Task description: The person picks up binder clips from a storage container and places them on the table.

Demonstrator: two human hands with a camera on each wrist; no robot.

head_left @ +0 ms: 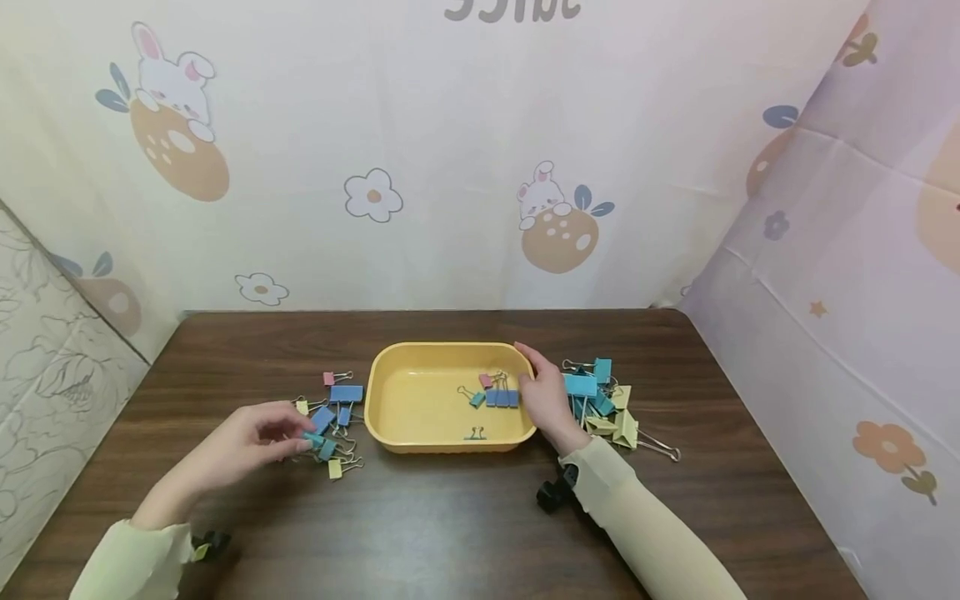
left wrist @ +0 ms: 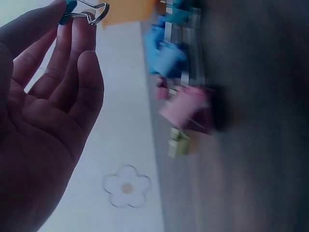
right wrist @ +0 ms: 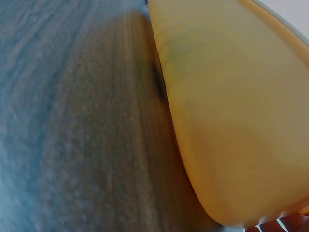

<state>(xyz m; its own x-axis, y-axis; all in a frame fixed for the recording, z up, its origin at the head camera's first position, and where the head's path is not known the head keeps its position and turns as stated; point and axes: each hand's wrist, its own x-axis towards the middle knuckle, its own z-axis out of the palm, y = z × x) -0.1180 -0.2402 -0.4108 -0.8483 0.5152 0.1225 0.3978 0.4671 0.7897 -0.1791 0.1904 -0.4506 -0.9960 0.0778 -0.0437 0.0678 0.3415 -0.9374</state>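
Observation:
My left hand [head_left: 251,437] pinches a teal binder clip [left wrist: 67,11] between thumb and fingertips, its wire handles pointing away from the palm. It hangs by a loose pile of binder clips on the left, among them a large blue clip [head_left: 347,392], a pink clip [head_left: 328,378] and a yellow clip [head_left: 335,469]. My right hand [head_left: 549,403] grips the right end of a yellow plastic tray [head_left: 412,400], its thumb hidden or unclear. Inside the tray's right half lie several blue clips [head_left: 502,398], a pink clip [head_left: 485,381] and teal clips [head_left: 476,399].
Beyond the tray's right end is another pile, with teal binder clips [head_left: 581,386] and yellow binder clips [head_left: 624,429]. The dark wood table [head_left: 420,533] meets a patterned cloth [head_left: 450,267] at the back. The tray's side wall [right wrist: 231,106] fills much of the right wrist view.

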